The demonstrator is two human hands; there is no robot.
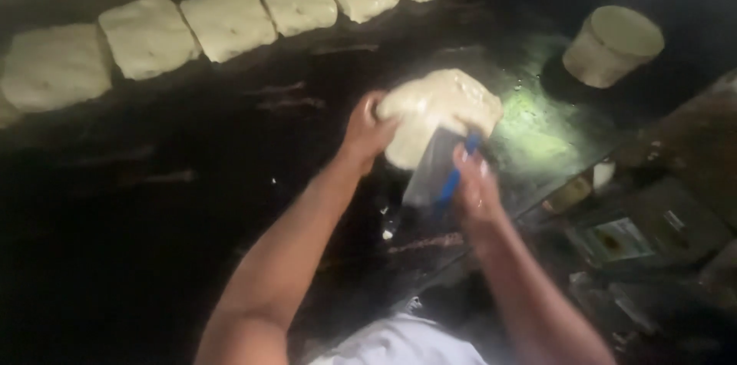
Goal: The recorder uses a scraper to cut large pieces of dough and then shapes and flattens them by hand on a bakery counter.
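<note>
Dough [445,104], edge hidden behind hands, scraper [434,173] blurred

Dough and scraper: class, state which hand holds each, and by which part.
The left hand grips the dough at its left edge. The right hand holds the scraper by its blue handle.

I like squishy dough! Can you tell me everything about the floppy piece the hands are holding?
The dough piece is pale cream, soft and bumpy, folded into a rough square. It sits lifted over the dark, oily griddle. The left hand grips its left edge; the right hand presses a blue-handled metal scraper against its lower side.
</note>
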